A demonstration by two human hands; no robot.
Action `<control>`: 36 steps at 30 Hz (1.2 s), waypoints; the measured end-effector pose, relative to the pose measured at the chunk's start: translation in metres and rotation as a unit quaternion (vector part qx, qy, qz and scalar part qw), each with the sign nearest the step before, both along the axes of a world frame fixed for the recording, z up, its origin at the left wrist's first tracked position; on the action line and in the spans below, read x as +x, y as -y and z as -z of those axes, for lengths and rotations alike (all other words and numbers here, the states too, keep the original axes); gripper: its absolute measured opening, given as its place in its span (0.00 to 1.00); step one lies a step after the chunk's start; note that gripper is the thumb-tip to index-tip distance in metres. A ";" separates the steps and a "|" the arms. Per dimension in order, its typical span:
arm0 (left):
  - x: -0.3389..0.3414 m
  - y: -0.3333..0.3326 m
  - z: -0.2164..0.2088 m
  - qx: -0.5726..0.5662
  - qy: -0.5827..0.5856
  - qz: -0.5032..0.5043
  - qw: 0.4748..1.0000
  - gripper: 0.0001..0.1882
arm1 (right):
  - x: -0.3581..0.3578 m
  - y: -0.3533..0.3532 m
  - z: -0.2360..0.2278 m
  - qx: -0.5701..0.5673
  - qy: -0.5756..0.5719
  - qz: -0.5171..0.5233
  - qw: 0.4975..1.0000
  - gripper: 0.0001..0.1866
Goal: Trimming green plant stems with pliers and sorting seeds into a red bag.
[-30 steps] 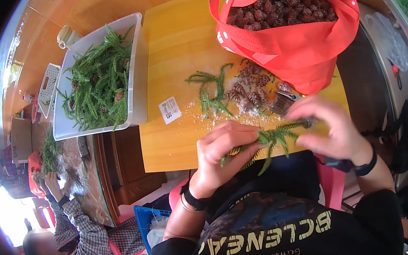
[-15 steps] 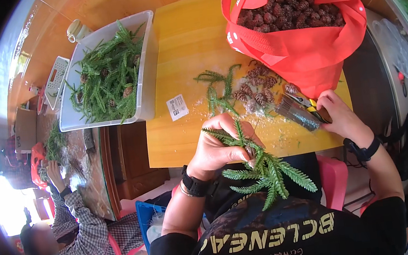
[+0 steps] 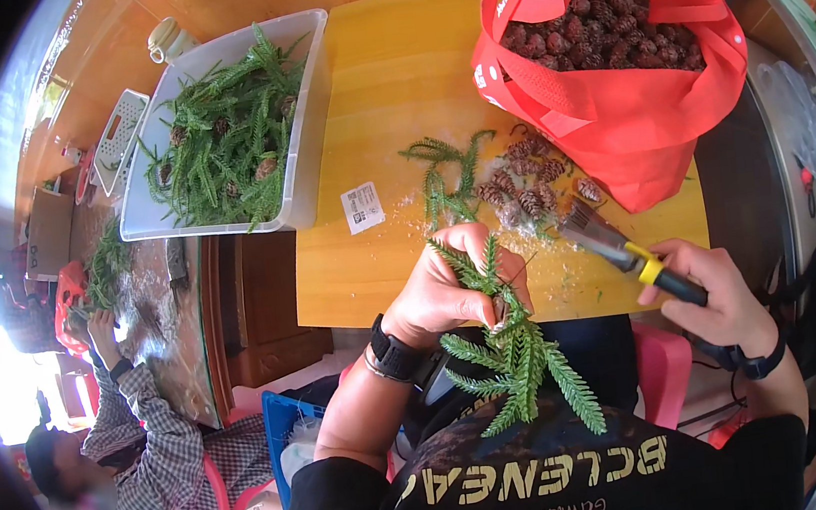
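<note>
My left hand is closed round an artificial pine sprig, whose green tips hang down in front of my shirt. A small brown pine cone partly shows between the fingers and needles. In my right hand is a pair of pliers with black and yellow handles, its grey jaws pointing toward the far left. Near the jaws lies a bundle of thin dark wire pieces, partly covered by the pliers. Just beyond lie several loose pine cones and green sprigs.
A white plastic tub full of sprigs stands at the far left of the yellow table. At far right is a red bag of pine cones. A white label lies between. Another person works at the left table.
My right hand has lifted the pliers off the wire bundle and turned them, bringing them slightly nearer me. My left hand still holds the sprig, with little movement.
</note>
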State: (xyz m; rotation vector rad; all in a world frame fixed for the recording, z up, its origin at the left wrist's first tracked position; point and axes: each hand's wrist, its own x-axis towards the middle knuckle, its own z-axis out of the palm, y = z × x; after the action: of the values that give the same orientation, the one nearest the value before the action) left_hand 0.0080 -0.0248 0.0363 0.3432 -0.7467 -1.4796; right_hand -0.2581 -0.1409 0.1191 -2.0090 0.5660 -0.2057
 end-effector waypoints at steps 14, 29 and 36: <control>0.004 -0.001 0.010 -0.011 -0.049 0.108 0.993 0.20 | 0.022 0.002 0.008 -0.139 0.102 -0.116 0.978 0.13; 0.006 0.002 -0.002 0.034 0.027 0.073 0.996 0.19 | 0.018 0.000 0.016 -0.152 0.102 -0.088 0.979 0.15; 0.020 0.000 -0.009 0.006 0.165 -0.027 0.986 0.13 | 0.017 -0.005 0.015 -0.174 0.087 -0.057 0.979 0.15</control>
State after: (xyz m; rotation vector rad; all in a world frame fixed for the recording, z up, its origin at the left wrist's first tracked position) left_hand 0.0276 -0.0250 0.0451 0.6238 -0.9831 -1.3921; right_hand -0.2411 -0.1364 0.1045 -2.3259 0.3166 -0.4298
